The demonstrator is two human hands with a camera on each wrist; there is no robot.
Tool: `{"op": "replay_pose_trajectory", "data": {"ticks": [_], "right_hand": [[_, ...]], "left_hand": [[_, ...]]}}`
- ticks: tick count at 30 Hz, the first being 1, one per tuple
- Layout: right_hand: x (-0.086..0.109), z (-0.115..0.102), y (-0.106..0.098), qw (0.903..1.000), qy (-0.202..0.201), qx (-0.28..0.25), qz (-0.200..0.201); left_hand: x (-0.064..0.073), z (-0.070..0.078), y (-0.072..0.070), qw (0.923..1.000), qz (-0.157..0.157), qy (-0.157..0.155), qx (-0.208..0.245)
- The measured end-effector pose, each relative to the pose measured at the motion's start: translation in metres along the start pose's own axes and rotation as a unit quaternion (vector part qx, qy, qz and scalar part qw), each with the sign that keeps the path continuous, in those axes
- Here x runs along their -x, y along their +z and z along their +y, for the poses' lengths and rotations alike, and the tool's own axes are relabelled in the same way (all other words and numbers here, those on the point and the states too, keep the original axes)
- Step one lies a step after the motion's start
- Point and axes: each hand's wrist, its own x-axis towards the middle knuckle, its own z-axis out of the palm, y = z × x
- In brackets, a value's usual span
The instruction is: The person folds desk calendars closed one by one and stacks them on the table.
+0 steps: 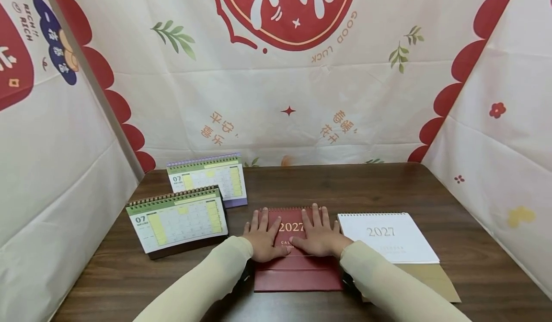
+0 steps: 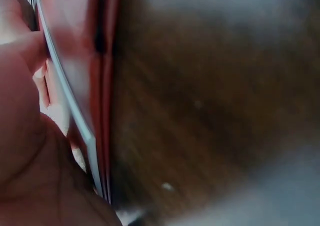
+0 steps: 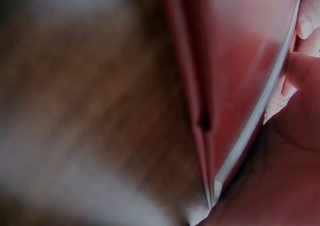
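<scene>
A red desk calendar (image 1: pixel 297 279) marked 2027 lies flat on the table in the head view, its spiral binding at the far edge. My left hand (image 1: pixel 263 235) rests palm down on its left part, fingers spread and pointing away. On the right part lies my right hand (image 1: pixel 321 233), also with fingers spread. Both thumbs are on the cover and hide some of its print. The left wrist view shows the calendar's red cover edge (image 2: pixel 107 85) and page stack beside the palm. In the right wrist view the red base (image 3: pixel 235 75) runs along the other palm.
To the right lies a white 2027 calendar (image 1: pixel 388 235) on a tan base. Two calendars stand propped at the left, a dark-based one (image 1: pixel 181 221) in front of a purple-based one (image 1: pixel 224 180). Printed cloth (image 1: pixel 276 87) surrounds the wooden table (image 1: pixel 353 188) at the back and sides.
</scene>
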Motion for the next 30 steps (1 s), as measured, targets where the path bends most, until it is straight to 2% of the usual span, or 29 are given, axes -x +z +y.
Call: {"op": "replay_pose_trajectory", "data": {"ticks": [5, 8, 15, 19, 24, 30], "right_hand": [[-0.003, 0.006, 0.001, 1.0000, -0.002, 0.001, 0.008], [-0.003, 0.007, 0.000, 1.0000, 0.000, 0.001, 0.002], [-0.006, 0.004, 0.003, 1.0000, 0.000, -0.003, -0.008], [0.000, -0.002, -0.002, 0.9998, 0.006, -0.004, -0.018], [0.011, -0.011, -0.013, 0.9996, 0.006, -0.006, -0.026], [0.006, -0.006, -0.005, 0.9999, 0.003, -0.002, -0.010]], "left_hand": [[-0.012, -0.005, 0.010, 1.0000, -0.001, 0.000, -0.007], [-0.014, -0.006, 0.013, 1.0000, 0.004, 0.003, -0.001], [0.002, -0.001, 0.002, 0.9999, 0.011, -0.003, 0.002], [0.009, 0.004, -0.004, 0.9999, 0.008, -0.005, 0.003], [0.010, 0.004, -0.003, 1.0000, 0.009, -0.004, 0.001], [0.006, 0.004, -0.002, 0.9999, 0.010, -0.004, -0.006]]}}
